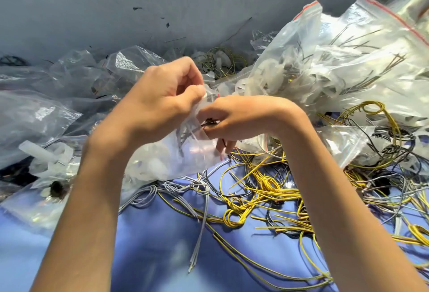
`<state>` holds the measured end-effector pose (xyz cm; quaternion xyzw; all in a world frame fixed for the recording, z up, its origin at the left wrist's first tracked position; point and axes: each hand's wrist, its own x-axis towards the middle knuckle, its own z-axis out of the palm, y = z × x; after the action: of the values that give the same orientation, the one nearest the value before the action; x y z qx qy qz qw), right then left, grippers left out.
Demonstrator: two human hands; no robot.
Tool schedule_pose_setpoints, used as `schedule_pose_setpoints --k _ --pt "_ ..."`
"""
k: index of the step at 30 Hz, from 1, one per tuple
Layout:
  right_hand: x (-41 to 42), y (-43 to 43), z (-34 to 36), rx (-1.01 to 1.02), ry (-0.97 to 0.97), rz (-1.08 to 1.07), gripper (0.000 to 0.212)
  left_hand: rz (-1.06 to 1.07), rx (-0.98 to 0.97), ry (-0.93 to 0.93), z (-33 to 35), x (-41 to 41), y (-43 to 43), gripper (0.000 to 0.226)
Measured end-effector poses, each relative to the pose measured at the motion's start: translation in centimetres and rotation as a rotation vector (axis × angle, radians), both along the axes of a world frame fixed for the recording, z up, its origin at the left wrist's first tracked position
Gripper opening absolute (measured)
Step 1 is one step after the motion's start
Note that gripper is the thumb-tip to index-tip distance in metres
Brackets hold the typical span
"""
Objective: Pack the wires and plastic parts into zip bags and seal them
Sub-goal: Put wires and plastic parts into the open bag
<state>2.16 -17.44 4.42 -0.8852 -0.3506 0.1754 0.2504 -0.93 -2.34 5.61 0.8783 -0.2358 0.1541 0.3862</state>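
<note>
Blue tabletop (pixel 162 240), grey wall (pixel 139 1) behind. Left hand (pixel 162 96) is curled, pinching the top edge of one zip bag (pixel 167 159). Right hand (pixel 241 117) is curled on the same bag's mouth, dark wire (pixel 210 121) at its fingertips. Bag hangs between and under both hands. Below right hand: yellow wires (pixel 267 189) and grey wires (pixel 176 189), too tangled to count. Beyond it: pile of filled bags (pixel 336 64).

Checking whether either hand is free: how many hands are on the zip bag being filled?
2. The left hand pinches the zip bag at its upper edge; the right hand, just right of it, grips dark wires at its mouth. No other hand shows.
</note>
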Motion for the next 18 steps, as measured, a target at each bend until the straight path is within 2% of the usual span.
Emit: schedule_pose_setpoints --k 3,6,9,12,14,16,18 --pt "-0.06 -0.09 0.14 0.052 -0.011 0.021 0.010 -0.021 0.014 0.012 0.02 -0.07 -0.27 0.007" --pt "-0.48 0.01 0.26 0.251 0.154 0.050 0.011 -0.040 -0.013 -0.006 0.23 -0.25 -0.34 0.006" --pt "-0.67 0.24 -0.12 0.145 0.218 0.050 0.021 -0.052 -0.036 -0.012 0.29 -0.43 -0.40 0.006" --pt "-0.57 0.32 -0.06 -0.077 0.079 0.071 0.021 -0.062 -0.049 -0.006 0.27 -0.47 -0.46 0.007" --pt "-0.69 0.31 -0.05 0.034 0.058 0.076 0.013 -0.065 -0.040 -0.004 0.32 -0.47 -0.58 0.008" --pt "-0.68 0.26 0.10 0.164 0.061 0.064 0.018 -0.070 -0.033 -0.004 0.37 -0.52 -0.66 0.007" --pt "-0.63 0.29 0.25 0.129 0.004 0.087 0.003 -0.069 -0.037 -0.005 0.41 -0.55 -0.60 0.007"
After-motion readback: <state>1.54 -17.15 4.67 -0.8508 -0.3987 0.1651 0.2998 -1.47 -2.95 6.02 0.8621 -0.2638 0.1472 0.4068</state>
